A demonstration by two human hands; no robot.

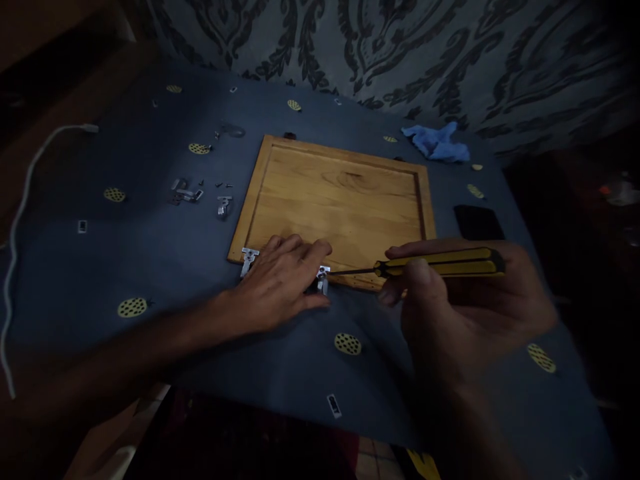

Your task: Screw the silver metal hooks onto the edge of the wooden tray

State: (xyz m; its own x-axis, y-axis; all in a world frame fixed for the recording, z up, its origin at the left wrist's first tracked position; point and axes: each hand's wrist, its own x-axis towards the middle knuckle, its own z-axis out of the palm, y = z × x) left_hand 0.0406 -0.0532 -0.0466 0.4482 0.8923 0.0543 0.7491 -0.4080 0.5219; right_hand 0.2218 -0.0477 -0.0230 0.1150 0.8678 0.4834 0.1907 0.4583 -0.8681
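A framed wooden panel (335, 200) lies flat on the cloth-covered table. My left hand (283, 283) rests over its near edge, fingers spread on the wood and thumb apart beside a silver hinge-like metal fitting (323, 275). A second such fitting (249, 260) sits on the same edge, left of that hand. In my right hand (465, 307) is a screwdriver (440, 263) with a yellow and black handle, gripped between thumb and fingers. Its shaft points left, and the tip meets the fitting by my left thumb. Any screw under the tip is too small to make out.
Loose metal fittings (186, 192) and several small screws (223, 185) lie left of the panel. A crumpled blue cloth (437, 141) is at the back right, above a black flat object (479, 222). A white cable (23, 207) runs down the left side.
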